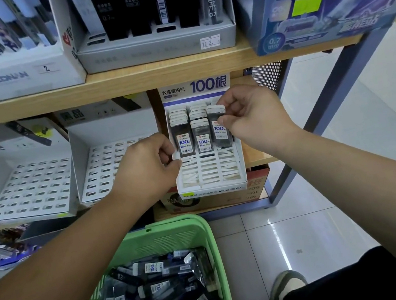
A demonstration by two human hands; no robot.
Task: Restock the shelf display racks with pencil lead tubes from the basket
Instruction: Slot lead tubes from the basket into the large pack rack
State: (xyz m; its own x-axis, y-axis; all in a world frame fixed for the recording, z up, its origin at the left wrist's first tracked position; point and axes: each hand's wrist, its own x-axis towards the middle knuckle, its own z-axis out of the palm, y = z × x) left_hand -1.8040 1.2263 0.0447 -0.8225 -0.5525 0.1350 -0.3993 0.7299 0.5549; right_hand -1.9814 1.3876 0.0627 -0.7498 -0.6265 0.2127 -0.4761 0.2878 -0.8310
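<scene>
Head cam: right hand [252,116] pinches dark plastic lead tube [220,130], left hand [146,164] grips white cardboard rack [209,174]; probably light, slick, hold edges.

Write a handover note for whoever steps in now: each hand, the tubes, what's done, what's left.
Right hand pinches a lead tube at the right column of the display rack.
Left hand grips that rack's left wall.
Done: back rows hold tubes.
Left: front slots are empty; loose tubes lie in the green basket below.
</scene>
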